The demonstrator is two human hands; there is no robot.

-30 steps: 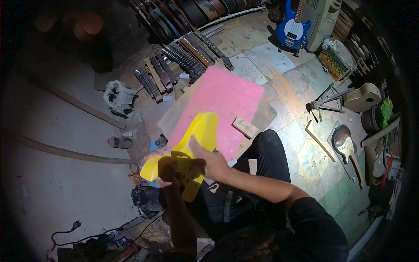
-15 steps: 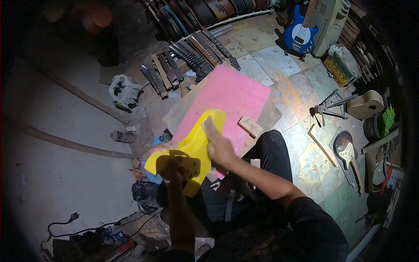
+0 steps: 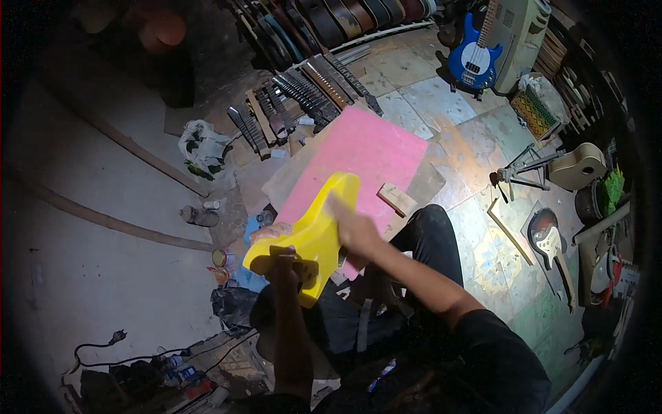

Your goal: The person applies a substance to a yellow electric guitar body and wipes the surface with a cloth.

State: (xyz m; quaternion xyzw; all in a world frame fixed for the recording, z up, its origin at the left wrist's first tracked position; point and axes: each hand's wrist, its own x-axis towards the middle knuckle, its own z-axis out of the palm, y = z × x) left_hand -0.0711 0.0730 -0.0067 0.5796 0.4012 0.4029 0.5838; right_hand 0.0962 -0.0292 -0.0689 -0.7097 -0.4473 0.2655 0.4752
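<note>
A glossy yellow electric guitar body (image 3: 314, 238) is tilted over my lap. My left hand (image 3: 283, 265), in dark shadow, grips its lower left part, where a shadowed area covers the surface. My right hand (image 3: 358, 231) presses on its upper right side, fingers together and smeared by motion. Something small and pale seems to lie under those fingertips, too blurred to name. Beneath the body a pink sheet (image 3: 372, 148) is spread on the floor. A small wooden block (image 3: 396, 199) rests on that sheet, right of my right hand.
Several guitar necks (image 3: 303, 90) lie at the far side, before a row of guitar bodies (image 3: 331, 24). A blue bass guitar (image 3: 474, 58) stands far right. To the right are a metal stand (image 3: 517, 169), an acoustic guitar (image 3: 578, 167) and a sunburst guitar (image 3: 548, 241). A plastic bag (image 3: 203, 148) lies left.
My right hand has shifted slightly down and right along the yellow body. The body has tilted a little, its lower left end moving to the right with my left hand.
</note>
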